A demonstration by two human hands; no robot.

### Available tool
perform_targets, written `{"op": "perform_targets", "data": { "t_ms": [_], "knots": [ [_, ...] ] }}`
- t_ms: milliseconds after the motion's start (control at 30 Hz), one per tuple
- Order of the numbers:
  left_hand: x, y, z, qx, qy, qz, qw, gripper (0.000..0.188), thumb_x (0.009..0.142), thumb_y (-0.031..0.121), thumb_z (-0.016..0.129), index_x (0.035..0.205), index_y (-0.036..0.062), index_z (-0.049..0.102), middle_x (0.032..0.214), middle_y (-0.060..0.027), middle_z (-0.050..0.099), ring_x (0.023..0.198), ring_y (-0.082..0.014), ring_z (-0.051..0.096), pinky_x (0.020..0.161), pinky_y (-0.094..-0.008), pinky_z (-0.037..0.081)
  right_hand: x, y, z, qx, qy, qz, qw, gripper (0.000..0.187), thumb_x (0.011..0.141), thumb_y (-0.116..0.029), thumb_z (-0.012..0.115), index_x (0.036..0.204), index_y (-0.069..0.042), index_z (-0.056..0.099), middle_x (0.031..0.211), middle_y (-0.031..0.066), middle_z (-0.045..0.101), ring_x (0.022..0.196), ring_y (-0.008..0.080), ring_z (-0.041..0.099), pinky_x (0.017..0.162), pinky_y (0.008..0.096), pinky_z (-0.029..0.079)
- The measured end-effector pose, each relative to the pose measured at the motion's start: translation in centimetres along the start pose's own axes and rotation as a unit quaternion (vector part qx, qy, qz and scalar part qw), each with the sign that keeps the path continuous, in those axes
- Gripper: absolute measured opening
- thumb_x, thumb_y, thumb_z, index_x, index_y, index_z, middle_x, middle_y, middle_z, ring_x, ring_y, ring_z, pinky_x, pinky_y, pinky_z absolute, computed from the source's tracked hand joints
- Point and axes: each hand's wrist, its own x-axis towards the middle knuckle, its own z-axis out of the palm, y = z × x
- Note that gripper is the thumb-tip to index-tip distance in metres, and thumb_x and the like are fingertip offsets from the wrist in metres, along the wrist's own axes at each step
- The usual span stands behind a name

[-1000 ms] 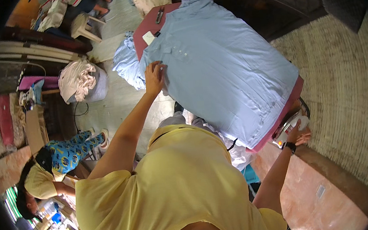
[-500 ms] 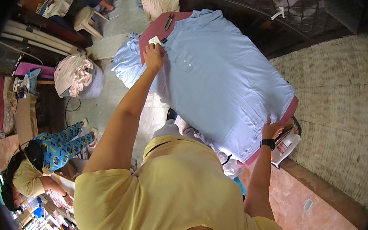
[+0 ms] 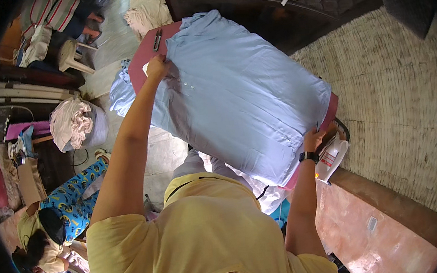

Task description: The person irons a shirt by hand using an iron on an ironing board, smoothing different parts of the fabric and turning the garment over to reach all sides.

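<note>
A light blue buttoned shirt (image 3: 245,86) lies spread over a maroon padded board (image 3: 139,54). At its neck end, my left hand (image 3: 156,67) has its fingers closed on the shirt's edge. Partly hidden beside that hand is a small white piece (image 3: 145,68). My right hand (image 3: 313,140), with a dark watch on the wrist, grips the shirt's near right hem at the board's edge. The fabric is drawn fairly flat between my hands, with light creases. Thread snips (image 3: 157,39) rest on the bare far end of the board.
A white iron (image 3: 332,157) stands just beyond my right hand. More blue cloth (image 3: 121,90) hangs past the board's left side. A bundle of pale pink cloth (image 3: 71,123) and a plastic stool (image 3: 71,58) stand to the left. A co-worker in patterned blue trousers (image 3: 77,202) bends at lower left.
My left hand has shifted from over the white piece onto the shirt's neck edge and closed there. My right hand stays at the hem. The co-worker leans lower; the whole view has turned slightly.
</note>
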Motion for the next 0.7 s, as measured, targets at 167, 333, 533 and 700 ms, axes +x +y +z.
{"op": "perform_targets", "data": {
  "t_ms": [167,333,533,700],
  "knots": [
    [0.4,-1.6,-0.1,-0.081,0.081,0.020,0.993,0.036,0.082,0.031,0.075,0.105,0.0062,0.064,0.097,-0.0172,0.071,0.094,-0.0381,0.068,0.078,-0.0479,0.051,0.7,-6.5,-2.1,0.191,-0.182,0.156,0.952,0.051,0.086,-0.032,0.076,0.113,0.009,0.063,0.109,0.0187,0.069,0.092,0.0262,0.064,0.082,0.0407,0.050],
    [1.9,3.6,-2.8,-0.203,0.091,0.054,0.973,0.031,0.087,0.027,0.073,0.102,0.0021,0.062,0.082,-0.0113,0.069,0.078,-0.0272,0.069,0.069,-0.0386,0.051,5.9,-5.3,-2.1,0.291,-0.094,0.074,0.949,0.055,0.092,-0.037,0.070,0.122,0.009,0.061,0.113,0.0169,0.070,0.095,0.0246,0.064,0.086,0.0369,0.050],
    [8.8,9.2,-2.7,-0.317,0.146,0.098,0.932,0.029,0.091,0.024,0.071,0.103,-0.0003,0.059,0.092,-0.0122,0.068,0.069,-0.0171,0.066,0.070,-0.0326,0.055,18.7,-3.5,-1.7,0.223,-0.052,0.086,0.970,0.051,0.096,-0.036,0.065,0.123,0.006,0.058,0.113,0.0157,0.067,0.095,0.0257,0.063,0.086,0.0368,0.050],
    [11.4,9.5,-0.8,-0.446,0.101,0.158,0.875,0.037,0.087,0.014,0.075,0.115,0.0008,0.056,0.108,-0.0116,0.063,0.089,-0.0187,0.063,0.077,-0.0339,0.056,23.2,-8.3,-0.3,0.200,-0.084,0.082,0.973,0.049,0.095,-0.041,0.065,0.115,0.004,0.060,0.111,0.0181,0.068,0.098,0.0299,0.065,0.085,0.0399,0.052]
  ]
}}
